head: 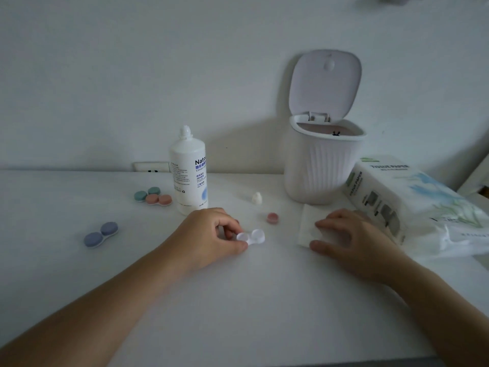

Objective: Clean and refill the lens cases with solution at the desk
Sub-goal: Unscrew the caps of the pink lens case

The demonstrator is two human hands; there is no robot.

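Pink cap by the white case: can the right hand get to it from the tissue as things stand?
Probably yes. The pink cap lies alone on bare desk, left of the right hand, which rests on the tissue holding nothing; nothing stands between them.

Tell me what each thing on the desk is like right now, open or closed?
White lens case: caps off, held by left hand.
Pink cap: off, lying alone.
Solution bottle: upright, cap off.
Bottle cap: standing apart.
Blue case: capped.
Green and pink cases: capped.
Bin: lid up.
Tissue: under right hand.
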